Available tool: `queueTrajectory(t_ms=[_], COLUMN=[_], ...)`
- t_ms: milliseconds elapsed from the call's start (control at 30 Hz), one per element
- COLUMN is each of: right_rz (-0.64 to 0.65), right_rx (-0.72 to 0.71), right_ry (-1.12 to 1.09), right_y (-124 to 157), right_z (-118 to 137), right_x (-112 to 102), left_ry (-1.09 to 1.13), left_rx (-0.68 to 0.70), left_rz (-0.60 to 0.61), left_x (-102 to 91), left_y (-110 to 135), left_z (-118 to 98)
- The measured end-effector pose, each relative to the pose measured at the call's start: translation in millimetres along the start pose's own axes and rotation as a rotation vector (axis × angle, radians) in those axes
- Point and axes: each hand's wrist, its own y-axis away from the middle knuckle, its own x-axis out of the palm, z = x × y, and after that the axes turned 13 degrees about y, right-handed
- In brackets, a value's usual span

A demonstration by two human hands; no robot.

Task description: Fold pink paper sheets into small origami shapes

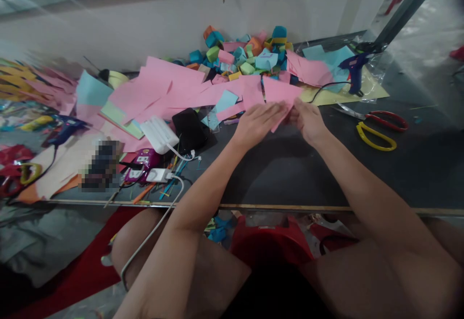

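Both my hands meet over the dark table [290, 164], at the near edge of a spread of pink paper sheets [174, 89]. My left hand [258, 122] lies with its fingers stretched over a pink paper piece [281, 92]. My right hand [307, 120] pinches the same piece from the right side. A narrow pink corner hangs down between the two hands. Behind the sheets is a heap of small folded paper boxes [246, 50] in blue, green, orange and pink.
A blue glue gun [353, 67] stands at the back right on yellow paper, its cord trailing left. Red and yellow scissors [379, 128] lie to the right. A white power bank [158, 134], a black pouch [189, 128] and cables sit left of my hands.
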Motion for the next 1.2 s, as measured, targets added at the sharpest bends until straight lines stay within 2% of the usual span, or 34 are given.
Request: queueTrajectory(t_ms=[100, 133, 200, 267, 333, 367, 433, 500, 600, 800, 1000, 1067, 1200], right_rz=[-0.095, -0.113, -0.131, -0.140, -0.138, -0.134, -0.124, -0.125, -0.146, -0.248, -0.313, -0.325, -0.300], right_rx=[0.000, -0.004, -0.002, 0.016, 0.032, 0.032, 0.018, 0.002, 0.002, 0.000, -0.108, -0.133, -0.150], right_ry=[-0.031, -0.023, -0.017, -0.030, -0.044, -0.049, -0.055, -0.061, -0.046, 0.012, 0.128, 0.162, 0.227], right_y=[-2.4, -3.8, -6.5, -8.3, -8.9, -8.8, -8.3, -7.8, -7.7, -7.0, -4.7, -3.7, 1.2], right_z=[-6.8, -9.7, -14.4, -16.3, -15.8, -15.2, -14.0, -13.8, -14.6, -11.8, -6.8, -4.8, 2.2], right_x=[2.5, 1.2, -2.7, -6.0, -6.9, -6.6, -5.2, -4.1, -4.5, -9.3, -9.8, -9.2, -7.9], left_ry=[-0.112, -0.117, -0.071, 0.062, 0.273, 0.391, 0.604, 0.757, 0.905, 0.928, 0.926, 0.923, 0.922], left_rx=[0.133, 0.143, 0.098, -0.037, -0.240, -0.356, -0.563, -0.671, -0.674, -0.683, -0.687, -0.670, -0.629], left_rz=[0.150, 0.158, 0.096, -0.043, -0.158, -0.178, -0.139, -0.053, 0.030, -0.021, -0.030, -0.075, -0.309], left_x=[4.8, 6.4, 8.5, 9.1, 9.0, 8.9, 8.8, 9.0, 9.8, 10.7, 14.3, 16.5, 16.7], left_y=[2.0, 2.4, 2.9, 2.2, 0.1, -1.5, -4.9, -7.9, -10.4, -11.5, -10.0, -9.5, -11.0], left_z=[-6.2, -6.5, -5.0, -2.8, -2.7, -3.9, -8.8, -15.3, -22.5, -20.3, -14.5, -12.4, -11.3])
